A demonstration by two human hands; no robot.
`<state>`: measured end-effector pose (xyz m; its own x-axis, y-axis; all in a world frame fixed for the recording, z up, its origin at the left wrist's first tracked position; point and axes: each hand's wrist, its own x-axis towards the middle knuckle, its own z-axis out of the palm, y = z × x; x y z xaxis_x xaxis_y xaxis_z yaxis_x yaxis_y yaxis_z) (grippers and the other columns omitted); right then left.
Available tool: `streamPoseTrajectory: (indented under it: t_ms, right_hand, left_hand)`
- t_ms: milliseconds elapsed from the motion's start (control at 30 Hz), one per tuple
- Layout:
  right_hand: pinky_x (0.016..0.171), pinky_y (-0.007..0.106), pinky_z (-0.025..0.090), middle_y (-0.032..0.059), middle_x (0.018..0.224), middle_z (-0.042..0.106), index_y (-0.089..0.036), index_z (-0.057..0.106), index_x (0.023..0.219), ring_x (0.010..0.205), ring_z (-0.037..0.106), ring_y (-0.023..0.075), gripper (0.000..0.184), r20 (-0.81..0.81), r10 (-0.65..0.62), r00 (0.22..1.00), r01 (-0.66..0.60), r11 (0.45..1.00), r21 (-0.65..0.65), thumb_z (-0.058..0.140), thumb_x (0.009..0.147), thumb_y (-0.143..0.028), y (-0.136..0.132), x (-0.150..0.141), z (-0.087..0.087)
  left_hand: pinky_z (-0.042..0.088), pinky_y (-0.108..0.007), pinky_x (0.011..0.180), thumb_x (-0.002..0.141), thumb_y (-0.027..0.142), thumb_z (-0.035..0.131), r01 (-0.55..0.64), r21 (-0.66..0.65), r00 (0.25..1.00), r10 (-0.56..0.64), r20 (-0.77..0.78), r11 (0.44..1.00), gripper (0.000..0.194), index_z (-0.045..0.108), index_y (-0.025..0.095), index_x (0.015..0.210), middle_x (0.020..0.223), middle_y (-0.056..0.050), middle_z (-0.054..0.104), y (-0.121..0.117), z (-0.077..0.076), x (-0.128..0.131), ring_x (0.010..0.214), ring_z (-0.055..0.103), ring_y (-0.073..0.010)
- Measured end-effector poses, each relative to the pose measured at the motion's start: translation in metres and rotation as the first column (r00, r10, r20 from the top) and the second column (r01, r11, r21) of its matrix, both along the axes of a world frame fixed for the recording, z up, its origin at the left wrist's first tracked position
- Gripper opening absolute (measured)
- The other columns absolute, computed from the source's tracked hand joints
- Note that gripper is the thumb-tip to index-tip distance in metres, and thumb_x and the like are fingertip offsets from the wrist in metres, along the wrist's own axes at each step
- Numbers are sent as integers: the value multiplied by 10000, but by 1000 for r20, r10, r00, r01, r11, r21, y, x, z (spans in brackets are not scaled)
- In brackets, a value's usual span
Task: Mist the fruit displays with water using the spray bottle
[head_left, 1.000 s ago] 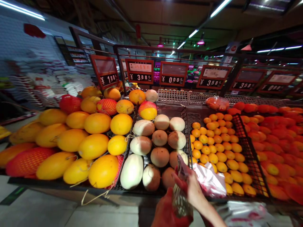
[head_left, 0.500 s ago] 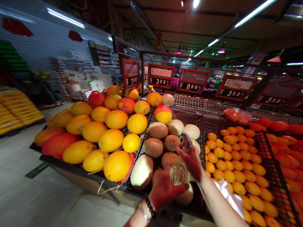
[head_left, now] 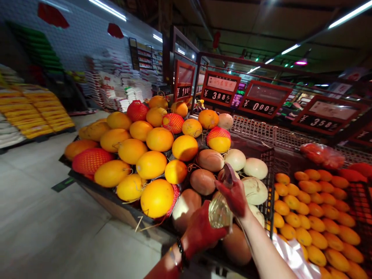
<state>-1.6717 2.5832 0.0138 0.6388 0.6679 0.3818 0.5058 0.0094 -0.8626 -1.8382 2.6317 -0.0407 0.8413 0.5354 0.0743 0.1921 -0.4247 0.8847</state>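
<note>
A clear spray bottle with pale liquid is held in front of me, above the melons. My left hand, wearing a dark bead bracelet, is closed around the lower body of the bottle. My right hand is closed around its neck, just under the purplish spray head. Behind and below it lie pale melons and brownish-looking melons, some partly covered by my hands. Large yellow melons are piled to the left, a few in red foam nets.
Rows of small orange fruit fill the right side behind a black mesh divider. A white plastic bag lies by my right forearm. Price signs stand along the back. Stacked yellow sacks stand across the floor.
My view has turned left, so the fruit stand and signs sit farther right in the picture. Both hands keep their hold on the spray bottle.
</note>
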Motion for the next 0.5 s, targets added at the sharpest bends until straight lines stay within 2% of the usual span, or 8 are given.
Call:
streamPoseTrajectory:
  t_ms: [33, 100, 200, 333, 400, 500]
  right_hand:
    - [874, 358, 575, 24, 1049, 743, -194, 683, 1358, 880, 655, 200, 515, 1, 14, 1000, -14, 1000, -18, 784, 933, -465, 0, -4, -8]
    - [921, 387, 594, 52, 1126, 755, -204, 689, 1349, 937, 692, 225, 525, -10, 22, 1000, -23, 998, -54, 787, 917, -488, -3, -14, -27]
    - [913, 399, 598, 49, 1038, 755, -205, 722, 1204, 922, 692, 237, 416, -18, -21, 1000, 19, 994, -104, 799, 898, -476, -14, -33, -57]
    - [821, 364, 591, 43, 962, 740, -197, 719, 1124, 841, 665, 219, 294, -51, -43, 998, 30, 971, -239, 746, 936, -420, -37, -65, -85]
    - [839, 370, 606, 58, 997, 757, -186, 730, 1189, 851, 684, 223, 335, -49, -40, 998, 24, 959, -282, 710, 951, -420, -49, -80, -94]
    - [941, 419, 630, 102, 1139, 787, -160, 649, 1502, 997, 742, 271, 612, -15, -28, 999, 23, 961, -276, 692, 952, -423, -67, -98, -106]
  left_hand:
    - [629, -485, 897, 794, 473, 876, 15, -23, 1000, -16, -24, 1000, 531, 753, 250, 1261, 1185, -93, 803, 1, -5, -6, 1050, 806, -357]
    - [644, -454, 890, 755, 488, 895, 45, -97, 997, -50, -51, 994, 598, 727, 247, 1276, 1184, -83, 821, 0, -19, -16, 1028, 807, -340]
    - [651, -403, 907, 773, 503, 877, 88, -190, 991, -106, -85, 978, 574, 705, 268, 1268, 1188, -58, 839, -10, -47, -30, 1016, 813, -304]
    - [652, -454, 871, 804, 519, 800, 62, -140, 950, -101, -296, 988, 424, 728, 269, 1139, 1118, -97, 828, -33, -79, -51, 978, 831, -352]
    - [651, -472, 838, 745, 496, 826, 42, -157, 930, -96, -356, 987, 447, 720, 265, 1112, 1112, -112, 826, -45, -88, -65, 967, 833, -375]
    - [646, -444, 804, 657, 452, 899, 45, -206, 947, -107, -304, 978, 498, 727, 291, 1095, 1099, -69, 831, -60, -98, -87, 934, 815, -336]
